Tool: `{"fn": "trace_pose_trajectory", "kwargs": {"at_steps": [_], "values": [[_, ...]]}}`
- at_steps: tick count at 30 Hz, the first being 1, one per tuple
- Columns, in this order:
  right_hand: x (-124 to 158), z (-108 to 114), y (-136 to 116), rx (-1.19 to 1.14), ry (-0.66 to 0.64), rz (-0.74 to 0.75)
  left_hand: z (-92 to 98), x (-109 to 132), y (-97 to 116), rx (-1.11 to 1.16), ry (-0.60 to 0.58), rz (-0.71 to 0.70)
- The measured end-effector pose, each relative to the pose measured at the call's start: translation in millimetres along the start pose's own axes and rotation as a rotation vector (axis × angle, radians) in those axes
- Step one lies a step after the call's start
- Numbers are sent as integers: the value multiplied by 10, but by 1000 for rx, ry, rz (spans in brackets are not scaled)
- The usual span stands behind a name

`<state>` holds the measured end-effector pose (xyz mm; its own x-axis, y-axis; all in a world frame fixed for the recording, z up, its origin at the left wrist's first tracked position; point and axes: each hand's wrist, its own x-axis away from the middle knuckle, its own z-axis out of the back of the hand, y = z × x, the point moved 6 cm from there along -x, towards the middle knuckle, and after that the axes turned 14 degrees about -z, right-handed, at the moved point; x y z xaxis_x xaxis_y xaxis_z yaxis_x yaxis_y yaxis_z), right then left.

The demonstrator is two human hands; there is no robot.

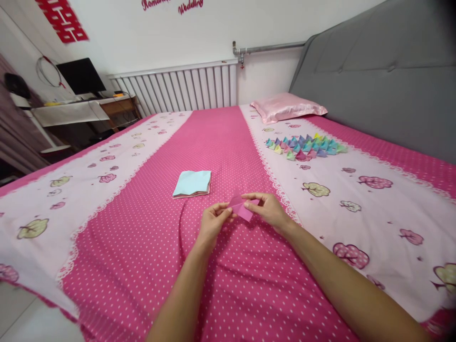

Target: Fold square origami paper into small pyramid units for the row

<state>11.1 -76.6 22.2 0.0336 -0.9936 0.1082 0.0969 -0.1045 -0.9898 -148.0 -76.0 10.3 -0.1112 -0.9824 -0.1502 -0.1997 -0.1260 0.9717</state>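
Observation:
A small folded pink paper is held between both hands above the pink dotted bedspread. My left hand pinches its left edge between thumb and fingers. On the right side, my right hand grips the paper with the thumb on top and fingers behind. Just beyond my left hand lies a stack of square paper sheets, light blue on top. Further off to the right, several small folded paper pieces in many colours stand grouped in rows on the bed.
A pink satin pillow lies at the back right, near the grey headboard. Behind the bed runs a white radiator. At the far left, a desk bears a black monitor.

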Motion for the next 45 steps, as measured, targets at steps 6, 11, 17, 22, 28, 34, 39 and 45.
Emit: {"fn": "trace_pose_trajectory", "kwargs": {"at_steps": [6, 11, 17, 22, 28, 34, 39, 45], "values": [[20, -8, -40, 8, -36, -9, 9, -12, -28, 26, 0, -28], [36, -51, -61, 69, -94, -16, 7, -19, -37, -2, -14, -51], [43, -22, -74, 126, -31, 28, -14, -11, 34, -137, 0, -100], [74, -28, -155, 197, 2, 72, -61, 4, 121, -209, -72, -193], [96, -36, -198, 170, 17, 139, -30, 9, 118, -179, -6, -231], [105, -67, -175, 107, -22, 121, -75, 5, 101, -177, -59, -190], [96, -88, -154, 70, -52, 102, -76, 3, 155, -280, -86, -246], [81, -70, -142, 113, -27, 120, -58, 4, 221, -373, -76, -342]]}}
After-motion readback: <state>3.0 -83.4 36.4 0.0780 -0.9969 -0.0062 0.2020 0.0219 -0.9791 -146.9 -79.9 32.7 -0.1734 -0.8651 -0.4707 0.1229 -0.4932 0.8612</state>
